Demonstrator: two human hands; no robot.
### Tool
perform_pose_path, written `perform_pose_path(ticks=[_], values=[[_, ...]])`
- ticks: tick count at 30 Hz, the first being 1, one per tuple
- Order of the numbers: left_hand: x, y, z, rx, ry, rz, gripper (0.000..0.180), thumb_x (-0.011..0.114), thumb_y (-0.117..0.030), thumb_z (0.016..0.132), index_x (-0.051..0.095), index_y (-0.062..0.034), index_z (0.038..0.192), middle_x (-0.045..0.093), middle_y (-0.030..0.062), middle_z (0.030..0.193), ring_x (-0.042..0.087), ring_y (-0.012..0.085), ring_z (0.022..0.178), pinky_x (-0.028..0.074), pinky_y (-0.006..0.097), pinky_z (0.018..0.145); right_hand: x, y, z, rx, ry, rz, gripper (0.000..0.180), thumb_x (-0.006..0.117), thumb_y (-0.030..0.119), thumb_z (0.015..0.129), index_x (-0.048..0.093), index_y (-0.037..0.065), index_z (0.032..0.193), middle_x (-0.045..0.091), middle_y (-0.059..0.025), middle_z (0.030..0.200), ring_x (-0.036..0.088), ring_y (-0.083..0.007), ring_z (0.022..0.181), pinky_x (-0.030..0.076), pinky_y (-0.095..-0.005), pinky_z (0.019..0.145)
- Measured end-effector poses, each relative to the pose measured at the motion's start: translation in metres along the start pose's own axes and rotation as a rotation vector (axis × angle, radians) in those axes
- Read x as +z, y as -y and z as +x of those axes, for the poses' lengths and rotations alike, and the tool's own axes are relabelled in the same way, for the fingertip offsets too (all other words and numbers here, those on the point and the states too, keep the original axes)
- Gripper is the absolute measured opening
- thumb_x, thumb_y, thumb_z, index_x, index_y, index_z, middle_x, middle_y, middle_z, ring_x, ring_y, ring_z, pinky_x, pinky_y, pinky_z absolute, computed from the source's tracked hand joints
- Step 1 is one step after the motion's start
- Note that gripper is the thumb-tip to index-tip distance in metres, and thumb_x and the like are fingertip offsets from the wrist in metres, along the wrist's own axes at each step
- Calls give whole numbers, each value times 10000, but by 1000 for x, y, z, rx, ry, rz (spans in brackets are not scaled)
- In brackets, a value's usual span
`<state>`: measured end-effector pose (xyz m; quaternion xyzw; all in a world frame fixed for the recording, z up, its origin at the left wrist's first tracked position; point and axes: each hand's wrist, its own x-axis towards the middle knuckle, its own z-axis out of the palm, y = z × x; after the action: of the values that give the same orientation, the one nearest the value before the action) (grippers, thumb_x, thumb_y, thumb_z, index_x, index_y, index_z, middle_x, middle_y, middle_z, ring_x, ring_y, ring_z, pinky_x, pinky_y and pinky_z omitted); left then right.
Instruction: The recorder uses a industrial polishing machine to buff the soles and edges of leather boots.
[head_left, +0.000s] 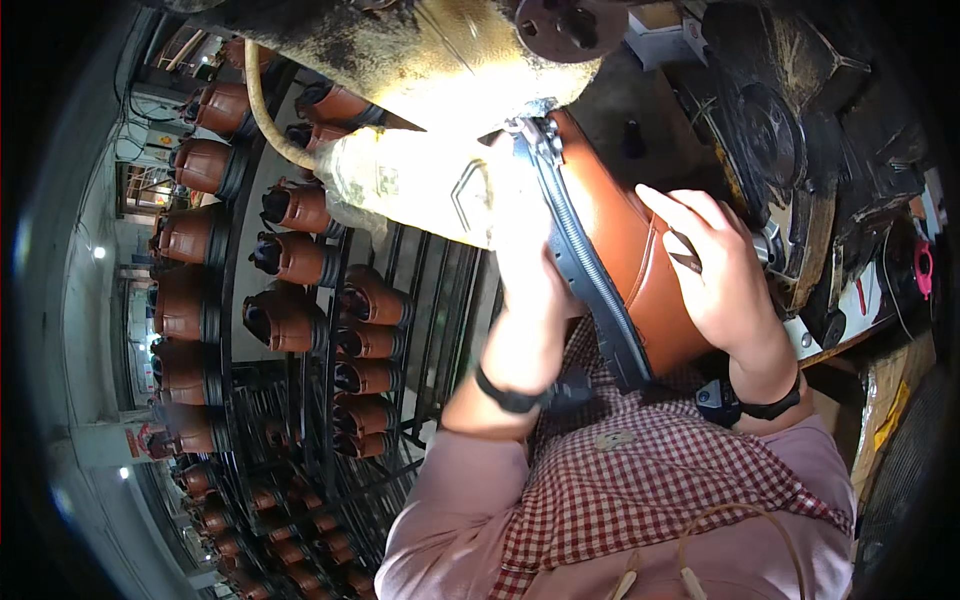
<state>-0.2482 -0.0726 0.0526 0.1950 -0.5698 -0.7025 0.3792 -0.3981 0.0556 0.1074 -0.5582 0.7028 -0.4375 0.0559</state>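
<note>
A brown leather shoe [610, 220] with a thick black sole [590, 290] is tilted on its side, its toe-end edge against the metal foot [535, 135] of a stitching machine. My left hand [535, 245] grips the shoe from the sole side; bright light washes out much of it, and its fingertips are hidden. My right hand [720, 265] presses on the leather upper from the right, fingers bent over it. A dark sliver shows between its fingers, but I cannot tell whether it is a small tool or a gap.
The worn machine head [430, 50] hangs above, with a glaring pale lamp housing [410, 185] and its cable [265, 115] at left. Racks [235, 300] of brown shoes [285, 320] stand on the left. Dark machinery [790, 150] and pink-handled scissors [922, 265] are at right.
</note>
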Motion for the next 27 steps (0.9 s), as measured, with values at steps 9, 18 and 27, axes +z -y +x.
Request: perform_pose_path(ticks=[9, 18, 27], values=[[19, -7, -53, 137, -23, 16, 987, 624, -409, 793, 84, 49, 1480, 403, 218, 1367, 475, 279, 1206, 381, 388, 1005, 5, 3, 2, 69, -94, 261, 291, 511, 43, 905, 609, 21, 1179, 592, -184, 1131, 608, -278, 919, 460, -331, 850], [19, -40, -18, 108, -117, 8, 785, 553, -285, 843, 210, 66, 1455, 408, 178, 1417, 456, 221, 1263, 352, 335, 1054, 2, -2, -6, 168, -7, 529, 322, 380, 113, 992, 600, 22, 1208, 588, -173, 1204, 603, -139, 933, 446, -264, 830], [10, -65, 20, 4, -155, 176, 628, 486, -192, 873, 320, 71, 1419, 466, 150, 1378, 494, 198, 1211, 366, 294, 1032, 8, -7, -9, 58, 51, 104, 435, 247, 195, 1011, 534, 54, 1305, 460, -127, 1420, 429, -215, 1297, 191, -367, 1105]])
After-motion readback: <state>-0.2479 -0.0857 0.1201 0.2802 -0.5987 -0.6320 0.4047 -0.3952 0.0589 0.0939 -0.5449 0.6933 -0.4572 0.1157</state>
